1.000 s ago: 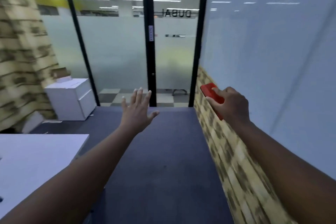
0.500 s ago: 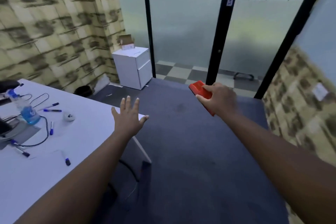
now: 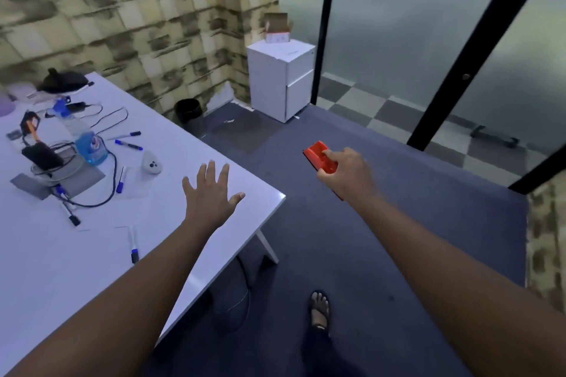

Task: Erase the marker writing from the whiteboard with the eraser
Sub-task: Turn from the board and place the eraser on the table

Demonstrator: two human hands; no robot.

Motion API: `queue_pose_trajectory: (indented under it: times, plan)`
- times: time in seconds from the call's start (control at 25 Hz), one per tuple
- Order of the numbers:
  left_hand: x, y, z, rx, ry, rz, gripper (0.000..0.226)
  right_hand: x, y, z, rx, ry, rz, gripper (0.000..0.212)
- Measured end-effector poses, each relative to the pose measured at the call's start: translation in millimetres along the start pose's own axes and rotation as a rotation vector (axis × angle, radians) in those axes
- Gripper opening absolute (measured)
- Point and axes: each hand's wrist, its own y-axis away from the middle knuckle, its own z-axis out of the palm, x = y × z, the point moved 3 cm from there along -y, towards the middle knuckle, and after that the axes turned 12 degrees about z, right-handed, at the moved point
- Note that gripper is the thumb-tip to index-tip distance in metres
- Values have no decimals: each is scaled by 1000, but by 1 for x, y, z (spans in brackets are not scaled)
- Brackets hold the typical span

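Note:
My right hand (image 3: 347, 173) grips a red eraser (image 3: 320, 157) in the air above the blue carpet, to the right of the table corner. My left hand (image 3: 209, 194) hovers flat with spread fingers over the white table (image 3: 190, 147) near its right corner and holds nothing. The whiteboard is out of view.
Several blue markers (image 3: 128, 144), cables, a blue bottle (image 3: 91, 148) and a small white device (image 3: 151, 164) lie on the table. A white drawer cabinet (image 3: 280, 79) and a black bin (image 3: 188, 112) stand by the brick wall. Frosted glass panels with black frames are at the right. My sandalled foot (image 3: 319, 309) is on the carpet.
The view has swung left and down, away from the whiteboard wall toward the table. Both hands keep their pose; the right one still holds the eraser.

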Motion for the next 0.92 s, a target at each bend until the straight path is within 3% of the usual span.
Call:
queue_pose_trajectory:
  times: [0.32,0.56,0.92]
  plan:
    - [-17,-83,58,-136,50,-163,83,-20,-123,112,-331,138,-189,47]
    - [-14,-114,100,-199,109,-251,83,-44,-157,207,-433,157,-273,92]
    - [-29,-168,154,-388,116,-226,91,-61,-182,325,-697,271,-336,91]
